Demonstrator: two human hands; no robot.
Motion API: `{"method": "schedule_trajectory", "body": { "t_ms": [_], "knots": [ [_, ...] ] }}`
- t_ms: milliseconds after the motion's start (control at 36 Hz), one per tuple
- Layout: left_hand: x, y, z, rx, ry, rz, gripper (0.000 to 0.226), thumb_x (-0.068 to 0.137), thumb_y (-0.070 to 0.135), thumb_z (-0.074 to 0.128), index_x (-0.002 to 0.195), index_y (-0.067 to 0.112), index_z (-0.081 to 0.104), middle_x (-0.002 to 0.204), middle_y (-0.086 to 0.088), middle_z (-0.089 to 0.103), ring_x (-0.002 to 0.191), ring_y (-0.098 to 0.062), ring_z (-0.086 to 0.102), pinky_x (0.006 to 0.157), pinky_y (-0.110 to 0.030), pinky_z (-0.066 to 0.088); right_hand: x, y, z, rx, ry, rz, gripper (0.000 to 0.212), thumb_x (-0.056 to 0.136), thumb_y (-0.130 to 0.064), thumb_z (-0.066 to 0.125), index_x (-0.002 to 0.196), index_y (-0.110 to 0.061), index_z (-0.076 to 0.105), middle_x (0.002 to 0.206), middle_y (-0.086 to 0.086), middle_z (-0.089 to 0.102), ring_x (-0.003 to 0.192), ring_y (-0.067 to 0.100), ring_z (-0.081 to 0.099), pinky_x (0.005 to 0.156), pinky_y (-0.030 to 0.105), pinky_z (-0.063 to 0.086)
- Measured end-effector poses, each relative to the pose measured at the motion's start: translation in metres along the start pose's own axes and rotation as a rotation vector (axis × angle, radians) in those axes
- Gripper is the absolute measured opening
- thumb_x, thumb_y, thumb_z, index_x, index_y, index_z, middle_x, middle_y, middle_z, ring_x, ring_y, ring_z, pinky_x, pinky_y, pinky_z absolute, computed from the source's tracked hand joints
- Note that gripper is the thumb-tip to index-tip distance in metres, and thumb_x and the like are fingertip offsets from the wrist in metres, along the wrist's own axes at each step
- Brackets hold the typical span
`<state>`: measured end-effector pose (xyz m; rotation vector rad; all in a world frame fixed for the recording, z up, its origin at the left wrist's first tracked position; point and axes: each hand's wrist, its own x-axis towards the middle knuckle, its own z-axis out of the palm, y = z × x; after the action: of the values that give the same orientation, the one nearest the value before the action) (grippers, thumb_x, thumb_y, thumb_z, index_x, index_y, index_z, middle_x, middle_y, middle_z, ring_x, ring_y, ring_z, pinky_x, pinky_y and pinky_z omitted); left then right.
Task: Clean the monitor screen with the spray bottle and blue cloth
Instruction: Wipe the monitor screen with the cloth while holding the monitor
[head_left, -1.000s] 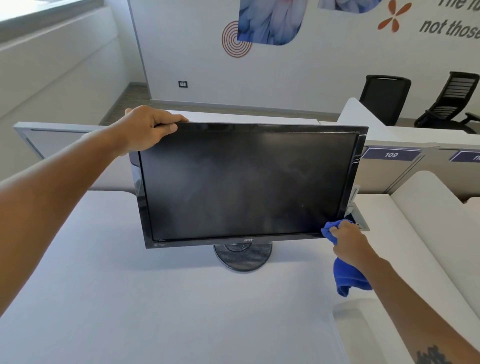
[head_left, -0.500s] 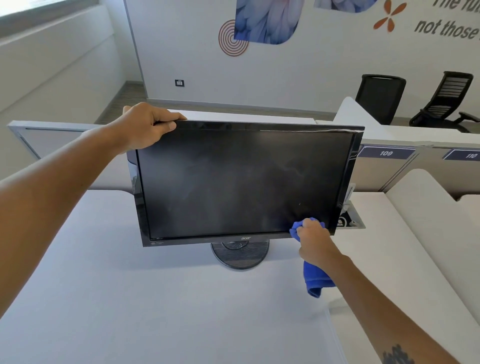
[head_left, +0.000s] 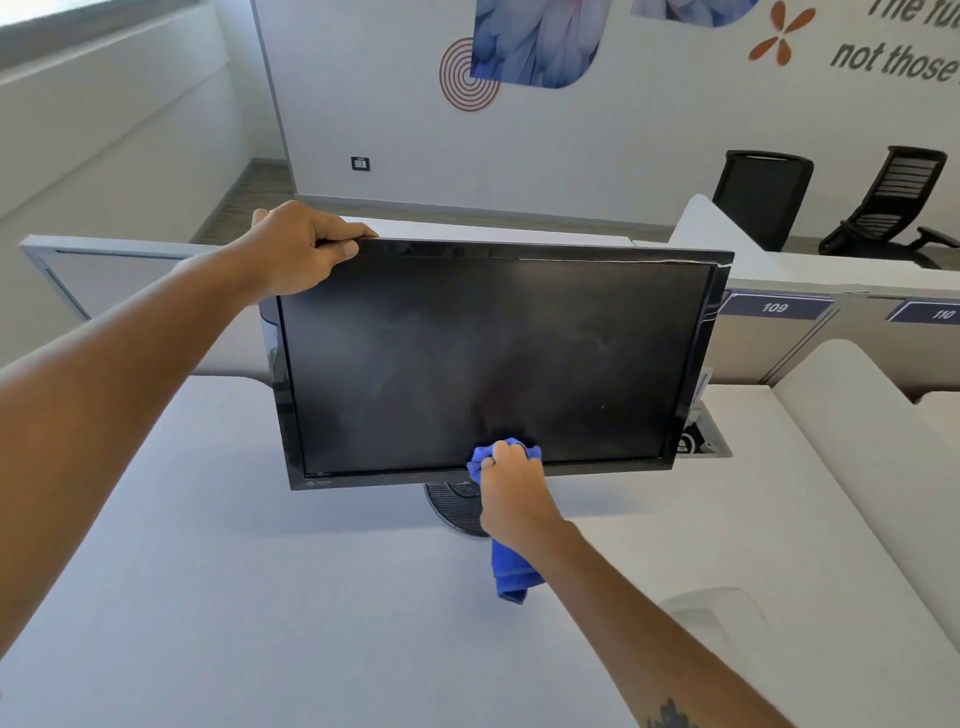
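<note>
Monitor screen (head_left: 493, 358): stood on a round base on the white desk (head_left: 208, 597), facing the camera; faint hazy smears are seen across the dark panel.
Blue cloth (head_left: 511, 577): bunched and pressed to the screen's bottom edge near the middle, its tail hung below the wrist.
Spray bottle: not seen in view.
Progress: wiping is judged under way; the streaks suggest more passes are needed.
Right hand (head_left: 511, 488): curled tightly round the cloth.
Left hand (head_left: 304, 249): clamped over the monitor's top left corner, thumb in front, steadying it.

Glossy black plastic monitor (head_left: 498, 364); soft blue cloth (head_left: 511, 577); matt desk (head_left: 260, 597).
</note>
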<state>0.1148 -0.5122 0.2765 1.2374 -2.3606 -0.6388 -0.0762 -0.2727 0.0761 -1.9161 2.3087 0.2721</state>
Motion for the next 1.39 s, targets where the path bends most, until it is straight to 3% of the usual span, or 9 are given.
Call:
{"method": "schedule_trajectory", "body": {
  "t_ms": [111, 250, 444, 639, 750, 917, 1111, 1278, 1389],
  "knots": [
    [0.003, -0.003, -0.001, 0.014, 0.0, 0.017, 0.035, 0.113, 0.02, 0.057, 0.141, 0.032, 0.074, 0.139, 0.002, 0.076, 0.138, -0.031, 0.053, 0.127, -0.059, 0.034, 0.008, -0.02, 0.015, 0.06, 0.052, -0.026, 0.018, 0.096, -0.015, 0.06, 0.113, -0.018, 0.054, 0.109, 0.002, 0.037, 0.113, 0.02, 0.043, 0.095, 0.035, 0.041],
    [0.007, -0.009, -0.001, 0.018, -0.003, 0.024, 0.034, 0.112, 0.021, 0.059, 0.14, 0.032, 0.074, 0.142, 0.003, 0.075, 0.14, -0.029, 0.055, 0.132, -0.054, 0.028, 0.02, -0.047, 0.021, 0.046, 0.072, -0.052, 0.03, 0.096, -0.02, 0.064, 0.124, -0.01, 0.06, 0.11, 0.003, 0.043, 0.115, 0.023, 0.049, 0.092, 0.038, 0.049],
    [0.01, -0.013, 0.002, -0.01, 0.019, 0.014, 0.035, 0.112, 0.022, 0.058, 0.139, 0.036, 0.074, 0.13, 0.011, 0.076, 0.14, -0.03, 0.052, 0.131, -0.053, 0.03, 0.027, -0.086, 0.02, 0.035, 0.099, -0.114, 0.026, 0.099, -0.02, 0.061, 0.122, -0.01, 0.061, 0.116, 0.005, 0.052, 0.113, 0.024, 0.05, 0.095, 0.043, 0.053],
    [0.017, -0.018, 0.004, 0.033, 0.004, 0.026, 0.035, 0.112, 0.024, 0.058, 0.14, 0.038, 0.074, 0.141, 0.01, 0.075, 0.146, -0.03, 0.049, 0.131, -0.043, 0.014, 0.036, -0.123, 0.019, 0.14, 0.198, -0.216, 0.023, 0.101, -0.013, 0.055, 0.122, -0.008, 0.06, 0.119, 0.006, 0.052, 0.115, 0.024, 0.048, 0.086, 0.038, 0.039],
    [0.016, -0.018, 0.004, 0.05, 0.009, 0.031, 0.035, 0.112, 0.026, 0.058, 0.14, 0.04, 0.073, 0.144, 0.014, 0.072, 0.146, -0.028, 0.049, 0.128, -0.04, 0.014, 0.043, -0.146, 0.017, 0.166, 0.205, -0.255, 0.019, 0.102, -0.011, 0.053, 0.12, -0.008, 0.059, 0.12, 0.006, 0.053, 0.12, 0.025, 0.047, 0.083, 0.039, 0.031],
    [0.014, -0.017, 0.004, 0.061, 0.025, 0.014, 0.035, 0.112, 0.029, 0.057, 0.141, 0.043, 0.072, 0.143, 0.015, 0.073, 0.145, -0.03, 0.049, 0.133, -0.044, 0.023, 0.053, -0.172, 0.011, 0.191, 0.157, -0.276, 0.019, 0.099, -0.006, 0.056, 0.117, -0.006, 0.064, 0.121, 0.008, 0.054, 0.121, 0.026, 0.048, 0.093, 0.044, 0.043],
    [0.013, -0.014, 0.007, 0.056, 0.045, 0.028, 0.036, 0.113, 0.025, 0.056, 0.141, 0.04, 0.073, 0.138, 0.013, 0.075, 0.116, -0.015, 0.04, 0.11, -0.03, 0.022, 0.057, -0.18, 0.012, 0.225, 0.157, -0.247, 0.021, 0.1, -0.007, 0.058, 0.12, -0.007, 0.066, 0.124, 0.006, 0.055, 0.122, 0.023, 0.048, 0.095, 0.041, 0.035],
    [0.015, -0.017, 0.006, 0.04, 0.054, 0.027, 0.034, 0.112, 0.025, 0.058, 0.138, 0.04, 0.075, 0.138, 0.014, 0.075, 0.117, -0.019, 0.044, 0.12, -0.039, 0.028, 0.058, -0.18, 0.006, 0.147, 0.2, -0.272, 0.018, 0.099, -0.011, 0.057, 0.113, -0.01, 0.068, 0.116, 0.007, 0.056, 0.112, 0.026, 0.051, 0.093, 0.044, 0.042],
    [0.014, -0.022, 0.006, 0.04, 0.046, 0.024, 0.034, 0.112, 0.024, 0.059, 0.135, 0.042, 0.076, 0.132, 0.016, 0.077, 0.134, -0.025, 0.053, 0.128, -0.04, 0.024, 0.06, -0.178, 0.004, 0.077, 0.201, -0.311, 0.023, 0.101, -0.013, 0.055, 0.12, -0.009, 0.068, 0.121, 0.009, 0.057, 0.114, 0.027, 0.053, 0.096, 0.046, 0.045]
  ]
}}
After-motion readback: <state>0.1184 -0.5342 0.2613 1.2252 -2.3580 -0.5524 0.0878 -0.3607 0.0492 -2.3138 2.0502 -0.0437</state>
